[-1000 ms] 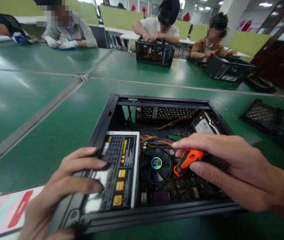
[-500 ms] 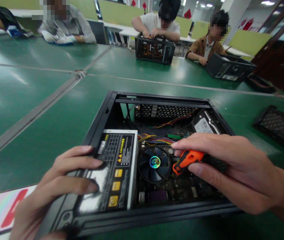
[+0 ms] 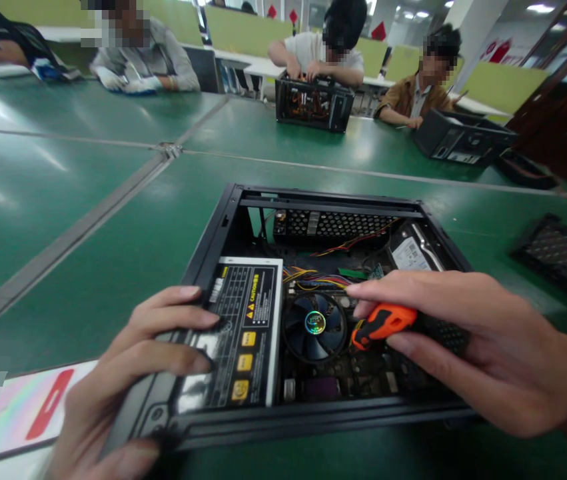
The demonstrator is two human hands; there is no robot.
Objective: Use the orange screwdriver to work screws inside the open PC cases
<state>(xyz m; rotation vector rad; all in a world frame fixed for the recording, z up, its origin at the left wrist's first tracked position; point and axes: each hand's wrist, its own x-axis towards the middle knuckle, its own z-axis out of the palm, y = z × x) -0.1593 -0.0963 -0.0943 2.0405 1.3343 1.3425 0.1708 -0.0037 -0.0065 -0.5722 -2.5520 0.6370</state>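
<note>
An open black computer case lies on its side in front of me, its inside facing up. My left hand wraps round its left edge, with fingers resting on the labelled power supply and the thumb on the outer side. In my right hand is a screwdriver with an orange and black handle, held between thumb and fingers over the motherboard. Its shaft and tip cannot be made out. Just left of the handle sits the round CPU fan. Coloured cables run behind the fan.
A black perforated panel lies on the green table at right. At lower left is a pink-and-white sheet or screen. Across the table, people sit with two more computer cases, one central, one right.
The whole view has shifted slightly, so the case and both hands appear a little further right. My left hand keeps its grip, and the screwdriver stays in my right hand beside the fan.
</note>
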